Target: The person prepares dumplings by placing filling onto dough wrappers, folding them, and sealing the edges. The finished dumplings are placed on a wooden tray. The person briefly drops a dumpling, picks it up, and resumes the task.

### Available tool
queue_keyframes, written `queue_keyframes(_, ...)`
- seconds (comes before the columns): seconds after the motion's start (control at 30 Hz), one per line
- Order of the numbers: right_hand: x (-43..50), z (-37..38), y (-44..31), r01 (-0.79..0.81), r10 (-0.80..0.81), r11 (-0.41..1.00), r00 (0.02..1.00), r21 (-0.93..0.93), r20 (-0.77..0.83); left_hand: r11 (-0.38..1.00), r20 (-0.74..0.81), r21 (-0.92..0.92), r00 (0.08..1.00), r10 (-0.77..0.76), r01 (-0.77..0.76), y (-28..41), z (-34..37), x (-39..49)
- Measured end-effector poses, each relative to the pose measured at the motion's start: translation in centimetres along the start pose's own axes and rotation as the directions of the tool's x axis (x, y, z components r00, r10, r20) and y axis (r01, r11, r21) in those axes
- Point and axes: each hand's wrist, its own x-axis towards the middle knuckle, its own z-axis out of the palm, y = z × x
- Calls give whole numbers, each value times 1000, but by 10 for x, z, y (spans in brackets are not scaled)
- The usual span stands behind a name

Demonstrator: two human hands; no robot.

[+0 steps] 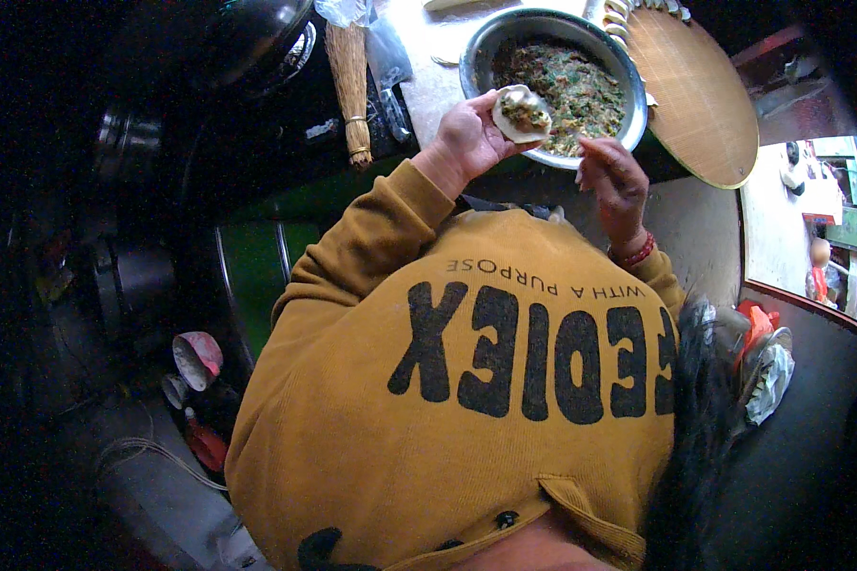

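Note:
My left hand [471, 132] is turned palm up with a round dumpling wrapper [503, 132] on its fingers. A small heap of minced filling [525, 114] lies in the middle of the wrapper, which is still unfolded. Just to the right, a metal basin [639, 118] contains a large amount of green-flecked filling [578, 86]. My right hand [614, 168] hovers at the basin's near right rim, fingers bent together. Whether something thin is pinched in those fingers is unclear.
Right of the basin lies a round woven tray [693, 93], with several folded dumplings [616, 18] along its far left edge. A straw brush [348, 93] and plastic bags [389, 57] lie left of the pale worktop [428, 100]. A dark pan [257, 36] stands farther left.

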Motion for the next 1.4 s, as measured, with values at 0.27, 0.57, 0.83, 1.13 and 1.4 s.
queue_keyframes(0.27,14,-18,9,-61,-9,869,990,-491,-140,998,-54,41,997,55,-53,2,5,-14)
queue_keyframes(0.57,13,-16,10,-30,226,443,971,-896,79,990,34,139,999,-12,8,6,16,-24)
queue_keyframes(0.83,17,-19,-25,-310,313,944,950,-111,13,957,148,237,967,-207,169,-1,25,-24)
queue_keyframes(1.13,17,-6,-15,-589,590,630,787,505,181,950,223,272,950,-216,152,-17,40,-19)
queue_keyframes(1.4,17,-10,-14,-547,600,457,772,702,211,913,226,391,950,-216,115,-24,46,-18)
